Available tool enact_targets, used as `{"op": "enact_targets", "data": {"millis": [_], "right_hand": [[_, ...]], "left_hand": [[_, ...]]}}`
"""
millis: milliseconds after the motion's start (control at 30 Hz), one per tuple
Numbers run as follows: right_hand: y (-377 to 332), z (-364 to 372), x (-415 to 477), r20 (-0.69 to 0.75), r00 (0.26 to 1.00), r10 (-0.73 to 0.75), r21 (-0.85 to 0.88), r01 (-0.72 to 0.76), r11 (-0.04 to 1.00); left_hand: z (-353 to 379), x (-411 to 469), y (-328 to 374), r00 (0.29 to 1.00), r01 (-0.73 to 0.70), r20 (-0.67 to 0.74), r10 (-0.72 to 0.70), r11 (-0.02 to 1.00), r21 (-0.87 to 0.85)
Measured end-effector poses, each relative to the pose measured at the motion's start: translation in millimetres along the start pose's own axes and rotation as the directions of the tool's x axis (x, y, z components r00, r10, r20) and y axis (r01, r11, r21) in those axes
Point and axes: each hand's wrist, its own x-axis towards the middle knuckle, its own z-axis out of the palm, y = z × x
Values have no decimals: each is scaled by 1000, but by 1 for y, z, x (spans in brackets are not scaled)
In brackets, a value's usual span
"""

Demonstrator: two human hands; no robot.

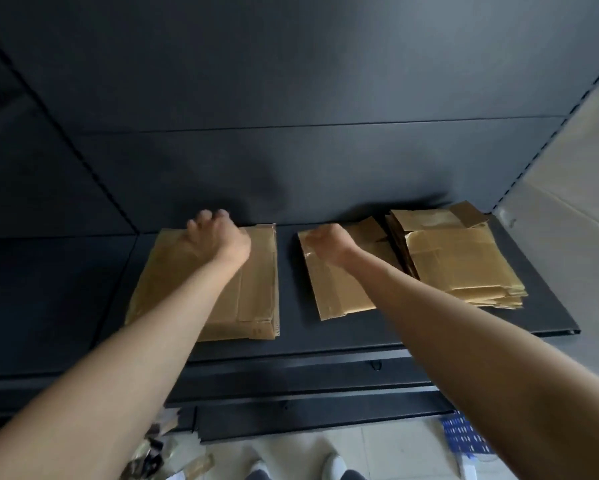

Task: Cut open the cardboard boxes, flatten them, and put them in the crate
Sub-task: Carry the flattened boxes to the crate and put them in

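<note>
Three lots of flattened brown cardboard lie on a black shelf (325, 337). The left stack (253, 289) lies under my left hand (218, 237), whose fingers curl over its far edge. On the far end of the middle flattened box (336, 289) rests my right hand (329, 244), fingers bent around that edge. A thicker pile of flattened boxes (460, 258) with shiny tape sits at the right, untouched. No cutter shows in either hand.
A dark back panel (291, 150) rises right behind the cardboard. Lower shelves (308, 393) step out toward me. On the tiled floor lie tape scraps (163, 448) at the left and a blue perforated crate (464, 434) at the right. My shoes (298, 462) show below.
</note>
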Motion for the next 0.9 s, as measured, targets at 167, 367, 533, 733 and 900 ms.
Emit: {"op": "enact_targets", "data": {"millis": [167, 367, 533, 733, 900], "right_hand": [[-36, 45, 5, 235, 961, 148, 373, -230, 899], [-71, 62, -1, 121, 979, 167, 470, -204, 859], [-94, 52, -8, 39, 997, 74, 580, -83, 811], [-41, 88, 7, 134, 969, 208, 193, -232, 953], [-20, 103, 15, 153, 983, 105, -163, -79, 983]], "left_hand": [[-11, 23, -83, 880, 443, 296, -371, 866, -232], [-35, 10, -92, 834, 522, 273, -480, 526, -671], [-45, 15, -92, 848, 443, 211, -487, 428, -788], [6, 11, -127, 931, 358, 248, -267, 798, -484], [40, 20, -146, 897, 49, 436, 71, 965, -258]]}}
